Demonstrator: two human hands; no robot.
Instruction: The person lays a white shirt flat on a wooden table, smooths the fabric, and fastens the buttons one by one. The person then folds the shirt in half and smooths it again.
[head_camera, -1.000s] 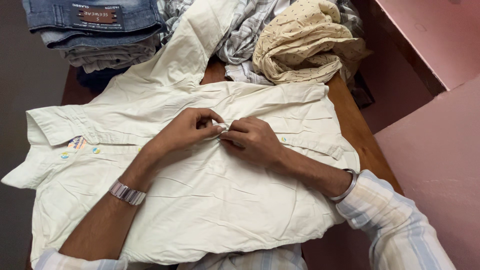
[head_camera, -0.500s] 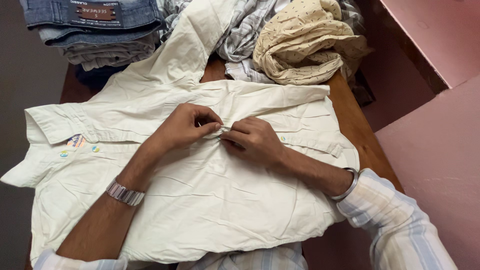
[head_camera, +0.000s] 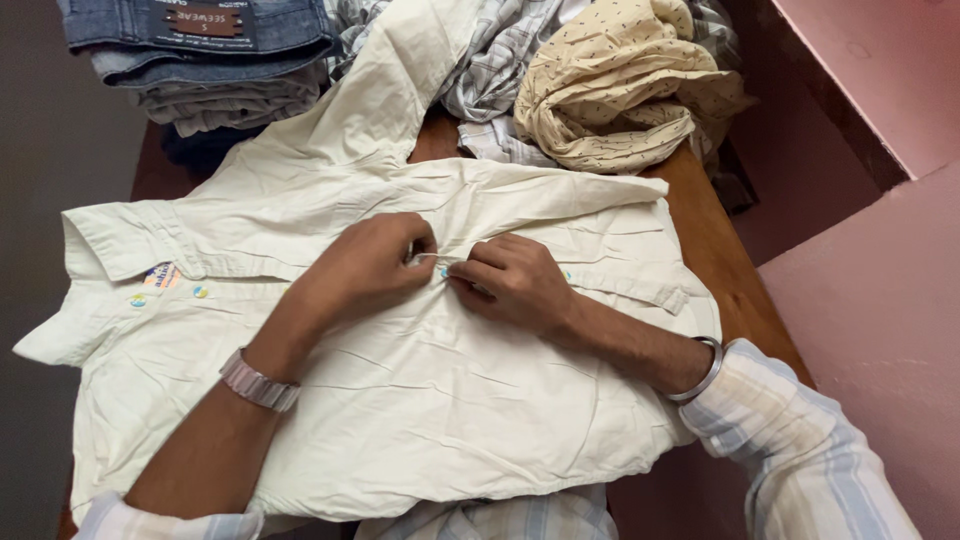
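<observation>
Cream shirt lies spread flat across a brown wooden table, front up, collar at the left of the view, one sleeve running up toward the clothes at the far edge. Both hands meet at the placket, mid-chest. Left hand comes in from lower left, fingers curled shut and pinching a fold of the placket at its fingertips. Right hand comes in from the right, fingers also closed, pinching the cloth edge just beside the left; the two sets of fingertips nearly touch. A small blue button peeks out between them. Two more blue buttons sit near the collar, next to a coloured neck label.

Left wrist has a metal watch; forearm bare, striped sleeve pushed up at the bottom edge. Right wrist has a metal bangle, then a pale striped cuff.

Far left of the table: stack of folded jeans, blue denim on top with a leather patch. Far middle: crumpled grey checked cloth. Far right: bunched tan patterned garment, touching the checked one. Pink wall on the right. Dark floor on the left.
</observation>
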